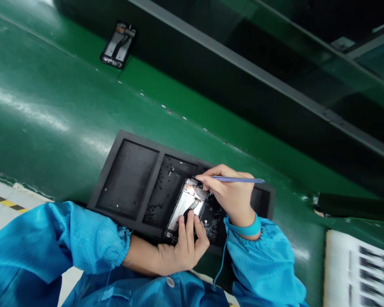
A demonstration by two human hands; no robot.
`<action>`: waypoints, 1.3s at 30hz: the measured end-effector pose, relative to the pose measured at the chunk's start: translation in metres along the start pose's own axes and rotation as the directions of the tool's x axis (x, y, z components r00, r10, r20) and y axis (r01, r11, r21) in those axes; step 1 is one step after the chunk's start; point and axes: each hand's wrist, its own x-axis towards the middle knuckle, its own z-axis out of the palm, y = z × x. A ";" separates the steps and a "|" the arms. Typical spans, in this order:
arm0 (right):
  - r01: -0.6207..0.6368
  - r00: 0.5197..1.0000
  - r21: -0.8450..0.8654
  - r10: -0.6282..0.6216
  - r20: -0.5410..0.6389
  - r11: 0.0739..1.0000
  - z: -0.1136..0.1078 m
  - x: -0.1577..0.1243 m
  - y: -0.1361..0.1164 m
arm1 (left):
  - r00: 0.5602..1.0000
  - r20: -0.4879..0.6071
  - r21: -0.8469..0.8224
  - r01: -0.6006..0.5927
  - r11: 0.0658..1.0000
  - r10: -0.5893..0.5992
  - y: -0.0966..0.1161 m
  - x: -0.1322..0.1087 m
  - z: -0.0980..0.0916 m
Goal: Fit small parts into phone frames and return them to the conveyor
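An opened phone (186, 204) lies tilted over the middle of a black foam tray (160, 170), its silvery inside facing up with a dark flex cable across it. My left hand (188, 245) holds the phone at its near end, fingers resting over the cable. In my right hand (228, 192) is a slim blue-violet tool, apparently tweezers (240, 179), pinched between thumb and fingers. Its dark tip is at the phone's far edge, by the top corner. Whether the tip touches a part there is too small to tell.
Small dark and pale bits lie scattered in the tray's recesses. Another opened phone (119, 44) sits farther back on the green bench (67, 98). A dark shelf with a metal rail (224, 55) runs behind. A printed white sheet (355, 268) is at the right.
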 end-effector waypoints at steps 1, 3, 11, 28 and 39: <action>-0.003 1.000 0.001 0.003 0.005 1.000 0.001 0.000 0.001 | 1.000 0.007 0.013 -0.017 1.000 0.017 -0.001 0.000 0.000; -0.012 1.000 0.001 0.012 0.006 1.000 0.002 -0.001 0.003 | 0.998 0.024 0.037 -0.059 0.998 0.058 -0.001 0.000 -0.001; -0.060 0.980 0.079 0.074 -0.187 0.995 0.000 -0.005 0.002 | 0.971 0.185 0.042 -0.160 0.986 0.150 0.017 0.000 -0.002; -0.113 0.992 0.242 0.097 0.079 0.964 0.017 -0.004 -0.010 | 0.945 0.235 0.042 -0.245 0.969 0.228 0.014 0.009 -0.008; 0.102 0.991 0.165 -0.116 0.074 0.981 0.021 -0.007 -0.003 | 0.916 0.235 -0.203 -0.280 0.938 0.324 0.017 0.001 0.002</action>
